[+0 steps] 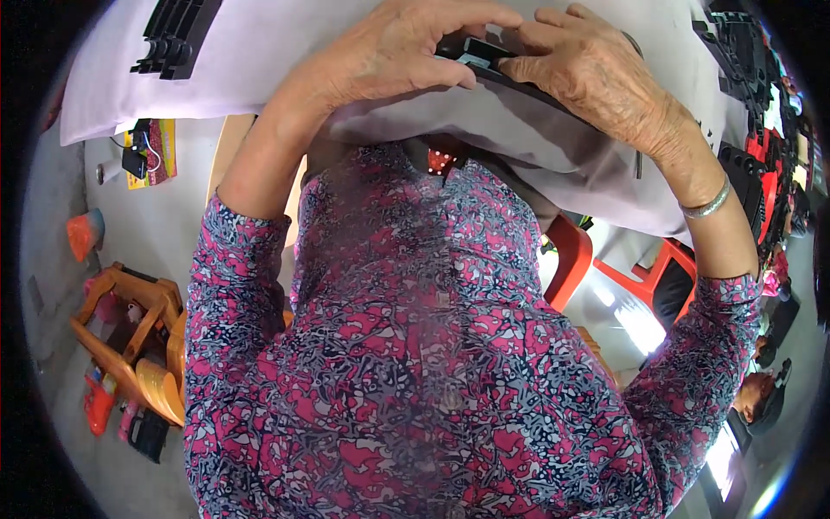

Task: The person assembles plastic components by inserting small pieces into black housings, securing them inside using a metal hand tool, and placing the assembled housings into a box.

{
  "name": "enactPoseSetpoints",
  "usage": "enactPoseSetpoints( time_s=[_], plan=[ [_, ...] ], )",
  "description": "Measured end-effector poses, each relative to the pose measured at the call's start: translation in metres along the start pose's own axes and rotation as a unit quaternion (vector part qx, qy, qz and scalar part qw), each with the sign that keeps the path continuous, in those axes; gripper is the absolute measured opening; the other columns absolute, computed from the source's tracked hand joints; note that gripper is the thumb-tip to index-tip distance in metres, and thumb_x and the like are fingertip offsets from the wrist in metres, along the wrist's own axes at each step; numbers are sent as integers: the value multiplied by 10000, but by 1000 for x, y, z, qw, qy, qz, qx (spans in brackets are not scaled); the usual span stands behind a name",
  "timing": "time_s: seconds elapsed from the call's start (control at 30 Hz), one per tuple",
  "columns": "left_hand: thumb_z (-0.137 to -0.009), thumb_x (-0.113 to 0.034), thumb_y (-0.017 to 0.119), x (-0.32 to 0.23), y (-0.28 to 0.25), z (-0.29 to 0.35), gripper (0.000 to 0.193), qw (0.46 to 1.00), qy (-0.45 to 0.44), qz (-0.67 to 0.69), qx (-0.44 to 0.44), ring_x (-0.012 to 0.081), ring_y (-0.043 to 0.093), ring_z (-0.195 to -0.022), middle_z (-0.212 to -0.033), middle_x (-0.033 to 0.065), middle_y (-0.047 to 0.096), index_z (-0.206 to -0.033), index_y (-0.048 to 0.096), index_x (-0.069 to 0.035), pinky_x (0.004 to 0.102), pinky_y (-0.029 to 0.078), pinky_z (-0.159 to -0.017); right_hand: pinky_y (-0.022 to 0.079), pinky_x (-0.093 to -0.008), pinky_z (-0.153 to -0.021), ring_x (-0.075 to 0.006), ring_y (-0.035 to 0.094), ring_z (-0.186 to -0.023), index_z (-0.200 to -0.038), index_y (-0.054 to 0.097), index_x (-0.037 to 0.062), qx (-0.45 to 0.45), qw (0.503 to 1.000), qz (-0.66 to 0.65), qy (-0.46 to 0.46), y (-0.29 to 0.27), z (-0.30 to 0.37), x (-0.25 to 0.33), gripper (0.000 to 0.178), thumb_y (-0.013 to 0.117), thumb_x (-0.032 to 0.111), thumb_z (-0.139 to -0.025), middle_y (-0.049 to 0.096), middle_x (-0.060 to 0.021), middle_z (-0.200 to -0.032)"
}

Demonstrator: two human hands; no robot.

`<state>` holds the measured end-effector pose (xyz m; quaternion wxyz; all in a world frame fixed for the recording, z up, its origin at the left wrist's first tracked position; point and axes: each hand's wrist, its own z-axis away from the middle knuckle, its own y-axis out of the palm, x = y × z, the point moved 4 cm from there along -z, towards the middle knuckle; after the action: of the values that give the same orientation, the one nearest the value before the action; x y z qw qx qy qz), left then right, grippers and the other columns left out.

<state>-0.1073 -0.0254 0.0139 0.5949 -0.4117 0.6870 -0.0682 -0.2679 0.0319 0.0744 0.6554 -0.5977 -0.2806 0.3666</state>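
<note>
Left edge of frame, mid-height: small orange-and-blue object (82,235) against the grey wall. Below it, lower left: orange-brown wooden frame with rounded slats (130,329), smaller coloured items underneath. Just above, left of centre: yellow-and-red printed box (164,156), with black device and white cable (136,163) in front. Upper left: black ribbed plastic part (177,39) lying on pale lilac cloth (285,35), spread across the top of frame.

Top centre: left hand (393,52), thumb and forefinger parted around left end of narrow black plastic piece with glossy pale patch (490,52). Can't tell if actually gripping; some fingers hidden behind. Piece at top centre, between both hands, above near edge of cloth, slanting down to the right.

Right of it: right hand (588,73), grasping same piece, thumb pressed on near side, other fingers bent over toward left fingertips. Silver-coloured bracelet (711,203) on right wrist. Below, right of centre: red plastic seat (571,259). Upper right: cluster of black moulded plastic parts (739,65) along cloth edge.
</note>
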Motion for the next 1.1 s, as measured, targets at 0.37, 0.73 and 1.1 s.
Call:
enactPoseSetpoints(
  time_s=[0.37, 0.73, 1.1],
  plan=[
    [-746, -178, 752, -14, -6, -2, 628, 999, -20, 36, 7, 306, 572, -1137, -1230, 130, 625, -1325, 538, -65, 431, 393, -1010, 487, -398, -699, -284, 617, -708, -978, 714, 98, -16, 967, -232, 105, -5, 0, -3, 231, 674, 45, -756, 626, -83, -810],
    [-755, -153, 724, -17, 1, 2, 550, 991, 89, -68, -68, 324, 572, -1119, -1211, 148, 625, -1270, 577, -29, 444, 395, -1007, 542, -389, -715, -269, 676, -797, -1079, 689, 57, -152, 871, -59, 463, 27, 128, -57, 356, 736, 299, -823, 688, -115, -926],
    [-771, -150, 682, -53, 8, -21, 358, 993, 20, -101, -50, 341, 580, -948, -975, 157, 592, -1087, 624, 7, 420, 460, -834, 476, -258, -654, -84, 558, -694, -921, 669, 20, -168, 741, -345, 552, 72, 146, -57, 190, 731, 174, -830, 665, -8, -769]
  ],
)
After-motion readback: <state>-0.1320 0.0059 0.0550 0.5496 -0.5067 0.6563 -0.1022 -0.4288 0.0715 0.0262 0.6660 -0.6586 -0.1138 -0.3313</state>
